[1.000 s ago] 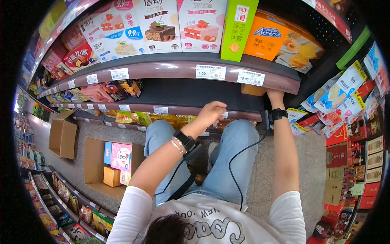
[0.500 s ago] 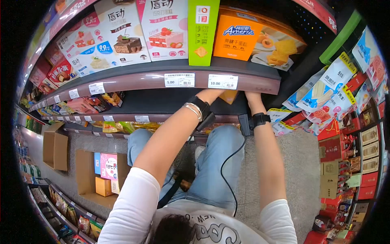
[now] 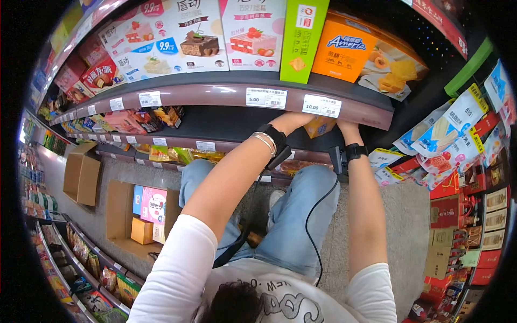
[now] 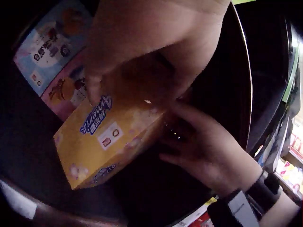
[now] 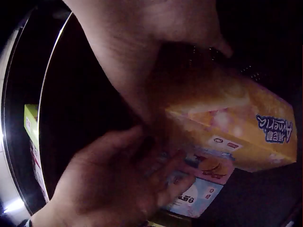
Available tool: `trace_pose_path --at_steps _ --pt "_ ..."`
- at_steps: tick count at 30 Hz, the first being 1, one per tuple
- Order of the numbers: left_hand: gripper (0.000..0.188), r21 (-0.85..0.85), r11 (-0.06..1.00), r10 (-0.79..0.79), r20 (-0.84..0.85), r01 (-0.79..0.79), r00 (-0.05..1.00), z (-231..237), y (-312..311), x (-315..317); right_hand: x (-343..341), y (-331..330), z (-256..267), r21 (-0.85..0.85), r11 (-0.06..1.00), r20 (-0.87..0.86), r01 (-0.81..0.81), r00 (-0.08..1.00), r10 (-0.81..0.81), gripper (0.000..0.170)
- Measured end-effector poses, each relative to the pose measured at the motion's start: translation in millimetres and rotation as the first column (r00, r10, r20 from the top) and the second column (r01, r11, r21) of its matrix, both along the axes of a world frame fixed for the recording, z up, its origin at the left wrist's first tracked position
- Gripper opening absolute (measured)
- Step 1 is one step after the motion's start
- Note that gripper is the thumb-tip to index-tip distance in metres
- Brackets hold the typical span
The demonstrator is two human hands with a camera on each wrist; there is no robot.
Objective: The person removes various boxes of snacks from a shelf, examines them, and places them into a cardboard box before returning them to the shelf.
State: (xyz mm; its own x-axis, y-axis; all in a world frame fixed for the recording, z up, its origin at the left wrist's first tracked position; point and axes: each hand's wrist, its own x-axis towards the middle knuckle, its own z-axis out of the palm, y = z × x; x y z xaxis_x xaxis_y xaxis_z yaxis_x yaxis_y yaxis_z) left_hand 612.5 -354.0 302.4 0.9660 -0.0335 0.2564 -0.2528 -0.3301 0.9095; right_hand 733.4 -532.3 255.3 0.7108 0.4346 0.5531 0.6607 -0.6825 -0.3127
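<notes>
In the head view my left hand (image 3: 293,121) and right hand (image 3: 349,128) reach under the upper shelf's front edge, one on either side of a yellow cake box (image 3: 320,127). The left wrist view shows this box (image 4: 94,142) with its "Ameria" print. My left hand (image 4: 151,42) arches over one end, a fingertip against its face, and my right hand (image 4: 208,146) grips beside its far edge. Next to it, on the dark lower shelf, lies a pink and blue box (image 5: 208,175), partly behind my left hand (image 5: 109,175) in the right wrist view.
Above, the upper shelf's price-tag rail (image 3: 215,97) overhangs both hands, with an orange cake box (image 3: 344,51) and a green box (image 3: 301,40) on that shelf. Hanging snack packs (image 3: 447,126) crowd the right. On the floor are a carton (image 3: 119,215) holding several boxes and another carton (image 3: 82,175).
My left hand has come from in front of the lower shelf to the yellow box, joining my right hand. The box now shows a corner between both hands.
</notes>
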Motion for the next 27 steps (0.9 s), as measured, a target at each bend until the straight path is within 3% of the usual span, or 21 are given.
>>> trace_pose_path --at_steps 2,3,6,9,10,12,13,14,16,17,20,21,23,27 --pt "0.039 0.007 1.0 0.028 0.0 -0.028 1.0 0.7 -0.3 -3.0 -6.5 4.2 8.2 0.043 0.999 -0.052 -0.017 0.998 0.019 0.037" --pt "0.039 0.009 0.999 0.052 -0.001 -0.052 0.999 0.5 1.0 -4.7 -14.5 7.8 14.2 0.048 0.998 0.008 -0.037 0.999 0.037 0.039" --pt "0.042 -0.05 0.986 0.156 -0.07 -0.16 0.985 -5.5 12.2 -17.7 -59.6 20.6 41.2 0.423 0.86 -0.113 -0.286 0.925 0.363 0.047" --pt "0.05 -0.067 0.949 0.291 -0.197 -0.309 0.936 -26.0 35.6 -28.2 -90.5 32.0 58.6 0.286 0.942 -0.245 -0.175 0.937 0.248 0.056" --pt "0.06 -0.044 0.964 0.246 -0.239 -0.264 0.939 -24.1 44.6 -35.8 -98.7 35.0 62.7 0.301 0.934 -0.232 -0.193 0.935 0.268 0.058" --pt "0.072 -0.074 0.913 0.376 -0.233 -0.401 0.897 -27.5 49.7 -53.6 -114.1 37.7 64.6 0.328 0.917 -0.211 -0.225 0.929 0.303 0.062" --pt "0.08 -0.11 0.922 0.354 -0.151 -0.371 0.923 -27.4 56.4 -59.6 -117.8 39.3 59.1 0.286 0.94 -0.261 -0.186 0.929 0.264 0.074" --pt "0.081 -0.11 0.907 0.396 -0.101 -0.405 0.913 -29.0 58.4 -67.8 -124.8 38.9 57.3 0.266 0.944 -0.203 -0.196 0.946 0.253 0.078" --pt "0.077 -0.278 0.906 0.308 -0.084 -0.319 0.948 -27.0 65.0 -82.3 -149.8 41.8 66.4 0.224 0.951 -0.077 -0.215 0.968 0.237 0.086" --pt "0.075 -0.233 0.926 0.293 -0.05 -0.297 0.955 -26.9 67.1 -90.1 -157.5 43.4 69.2 0.208 0.948 -0.164 -0.24 0.947 0.276 0.101" --pt "0.073 -0.142 0.953 0.275 0.034 -0.268 0.961 -26.6 74.3 -119.5 -180.8 47.7 72.9 0.298 0.902 -0.16 -0.314 0.915 0.371 0.088" --pt "0.074 -0.146 0.95 0.285 0.053 -0.275 0.957 -25.2 76.3 -131.9 -183.1 50.8 64.4 0.387 0.852 -0.182 -0.352 0.877 0.445 0.09" --pt "0.08 -0.1 0.953 0.29 0.026 -0.286 0.957 -23.1 84.2 -157.8 -202.4 52.6 70.9 0.389 0.841 -0.19 -0.376 0.861 0.472 0.093" --pt "0.071 -0.252 0.928 0.294 0.043 -0.275 0.955 -8.6 94.7 -213.2 -241.5 60.5 93.0 0.408 0.801 -0.195 -0.438 0.815 0.545 0.098"
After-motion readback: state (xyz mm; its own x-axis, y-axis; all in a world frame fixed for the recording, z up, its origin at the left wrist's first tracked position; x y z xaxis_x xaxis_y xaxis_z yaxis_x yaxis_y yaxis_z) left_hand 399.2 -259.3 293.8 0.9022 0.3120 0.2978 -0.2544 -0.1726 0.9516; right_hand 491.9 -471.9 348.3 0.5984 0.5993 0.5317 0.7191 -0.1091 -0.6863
